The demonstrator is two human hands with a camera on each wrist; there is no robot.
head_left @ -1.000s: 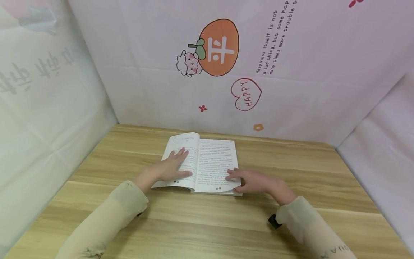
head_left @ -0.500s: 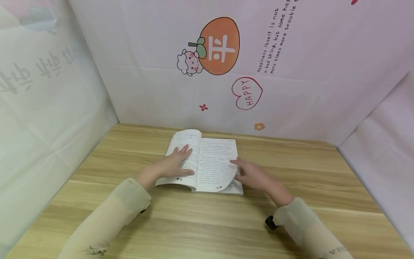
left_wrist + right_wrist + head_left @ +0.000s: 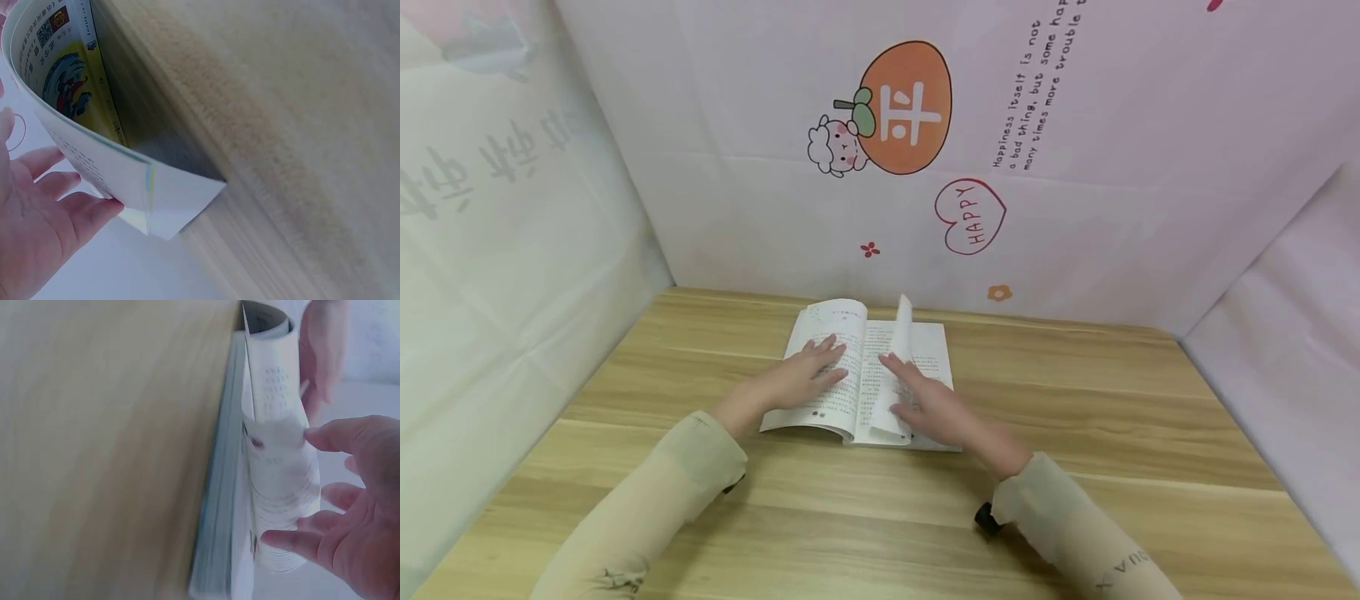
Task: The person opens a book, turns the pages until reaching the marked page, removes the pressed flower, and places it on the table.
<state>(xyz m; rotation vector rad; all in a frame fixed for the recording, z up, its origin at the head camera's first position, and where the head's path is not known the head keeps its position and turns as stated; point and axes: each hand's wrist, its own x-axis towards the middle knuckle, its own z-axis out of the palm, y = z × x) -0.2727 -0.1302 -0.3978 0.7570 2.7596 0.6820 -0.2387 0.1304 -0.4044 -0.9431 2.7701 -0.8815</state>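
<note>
An open book (image 3: 931,343) with printed pages lies near the back of the table. My left hand (image 3: 797,379) rests with fingers spread on its left-hand pages (image 3: 842,402), which bow up from the table. The left wrist view shows the colourful cover (image 3: 69,87) beneath that raised side, with the fingers (image 3: 94,215) against the printed page. My right hand (image 3: 936,408) touches a single curled leaf (image 3: 901,329) standing up over the right-hand side, its fingers extended along it. In the right wrist view the leaf (image 3: 281,462) bends over beside the thick page block (image 3: 219,487).
The wooden table (image 3: 820,525) reaches back to a printed white cloth wall (image 3: 760,225). More cloth walls stand at the left (image 3: 512,275) and right (image 3: 1300,350). A dark band (image 3: 987,519) shows at the right sleeve.
My right hand has moved left from the book's lower right corner, lifting the leaf and carrying it towards the spine. My left hand stays on the left page.
</note>
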